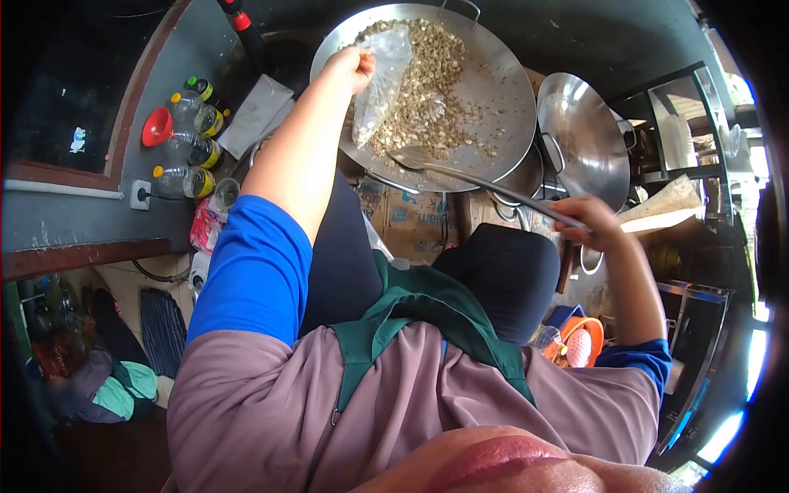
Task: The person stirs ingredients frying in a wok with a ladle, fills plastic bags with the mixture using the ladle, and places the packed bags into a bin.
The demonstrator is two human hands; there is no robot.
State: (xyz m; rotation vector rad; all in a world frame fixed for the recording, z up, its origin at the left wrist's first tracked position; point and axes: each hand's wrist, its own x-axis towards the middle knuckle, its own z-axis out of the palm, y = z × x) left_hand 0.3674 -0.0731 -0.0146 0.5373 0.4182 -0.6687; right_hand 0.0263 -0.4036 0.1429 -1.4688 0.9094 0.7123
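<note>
My left hand (353, 67) reaches over a wide metal wok (501, 123), its fingers closed on the top of a clear plastic bag (388, 62). The bag hangs down into the wok, with a little pale content near its lower end. Chopped brown and cream food pieces (440, 74) cover much of the wok's left and middle; I cannot tell what they are. Wrapped round the handle of a long metal spatula (485, 182) is my right hand (590, 223), to the right of the wok. The spatula's head rests among the pieces at the near rim.
Right of the wok leans a second metal wok (579, 123). Several yellow-capped bottles (197, 181) and a red funnel (157, 128) stand at the left wall. Flattened cardboard (419, 218) lies below the wok. An orange basket (588, 333) sits low right. Another person (107, 378) is at lower left.
</note>
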